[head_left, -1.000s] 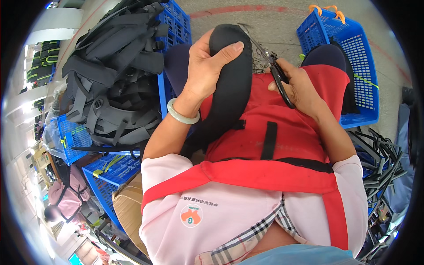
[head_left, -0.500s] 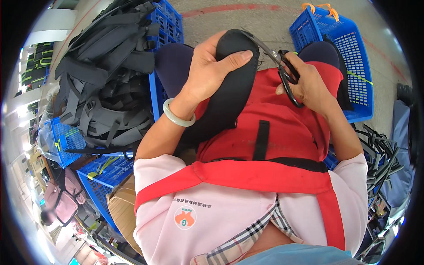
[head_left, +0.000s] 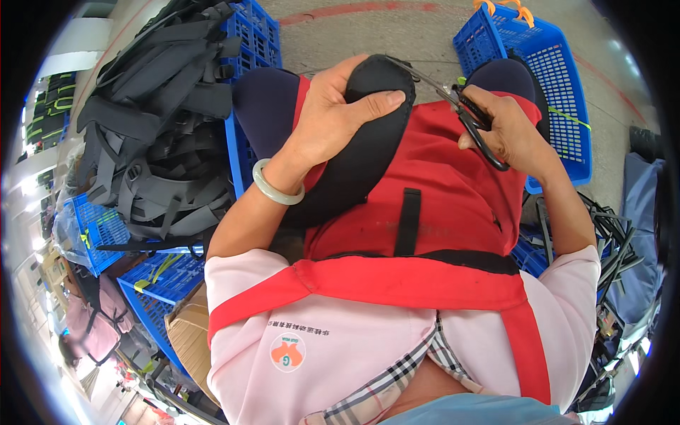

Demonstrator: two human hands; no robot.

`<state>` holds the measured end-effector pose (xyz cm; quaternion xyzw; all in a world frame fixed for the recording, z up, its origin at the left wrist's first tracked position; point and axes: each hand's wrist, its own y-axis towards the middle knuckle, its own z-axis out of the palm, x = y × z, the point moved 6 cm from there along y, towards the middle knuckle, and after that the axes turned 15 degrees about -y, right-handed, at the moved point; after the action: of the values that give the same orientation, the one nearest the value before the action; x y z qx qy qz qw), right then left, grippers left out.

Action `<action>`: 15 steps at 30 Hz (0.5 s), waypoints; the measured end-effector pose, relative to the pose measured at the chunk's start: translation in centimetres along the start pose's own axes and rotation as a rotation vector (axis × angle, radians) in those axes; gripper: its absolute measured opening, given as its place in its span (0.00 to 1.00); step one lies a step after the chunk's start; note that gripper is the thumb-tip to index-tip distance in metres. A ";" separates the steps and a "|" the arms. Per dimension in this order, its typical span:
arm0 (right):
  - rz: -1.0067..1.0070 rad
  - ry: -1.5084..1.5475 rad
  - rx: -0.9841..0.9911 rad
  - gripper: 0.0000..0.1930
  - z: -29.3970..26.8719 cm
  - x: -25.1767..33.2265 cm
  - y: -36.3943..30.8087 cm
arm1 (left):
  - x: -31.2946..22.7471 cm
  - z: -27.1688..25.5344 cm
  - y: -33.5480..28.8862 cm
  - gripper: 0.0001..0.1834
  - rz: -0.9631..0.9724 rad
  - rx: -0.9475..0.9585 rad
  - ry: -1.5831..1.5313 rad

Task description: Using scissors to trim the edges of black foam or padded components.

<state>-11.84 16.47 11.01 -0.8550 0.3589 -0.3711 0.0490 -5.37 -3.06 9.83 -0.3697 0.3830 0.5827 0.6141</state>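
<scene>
My left hand (head_left: 336, 117) grips a black padded strap (head_left: 354, 159) near its rounded end, thumb pressed flat on its face. The strap hangs down across my lap over a red apron (head_left: 453, 184). In my right hand (head_left: 510, 131) is a pair of scissors (head_left: 471, 120) with black handles, fingers through the loops. The metal blades point up and left, with their tips at the upper edge of the strap's rounded end. Whether the blades are parted is hard to make out.
On my left, a heap of black and grey padded straps (head_left: 156, 106) lies over blue crates (head_left: 251, 42). A blue basket (head_left: 559, 71) with orange ties stands at the far right. Dark strips (head_left: 613, 234) are piled by my right elbow. A cardboard box (head_left: 191, 329) sits at lower left.
The scissors have swung lower and to the right, their blades now flatter against the strap's edge. My left hand still holds the strap, nearly in place.
</scene>
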 end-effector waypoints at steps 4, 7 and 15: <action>0.070 0.051 0.055 0.22 -0.2 -0.5 -0.5 | 0.4 0.3 -0.1 0.10 -0.008 0.010 -0.007; -0.005 -0.030 0.027 0.21 -0.6 -0.2 -0.6 | 0.5 0.5 -0.1 0.09 0.006 0.010 0.006; -0.059 -0.170 0.036 0.22 -2.6 0.6 -1.2 | 1.2 1.6 -0.1 0.08 -0.033 0.082 0.039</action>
<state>-12.56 17.46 13.67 -0.8925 0.3215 -0.3050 0.0838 -5.13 -1.09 9.50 -0.3615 0.4124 0.5491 0.6307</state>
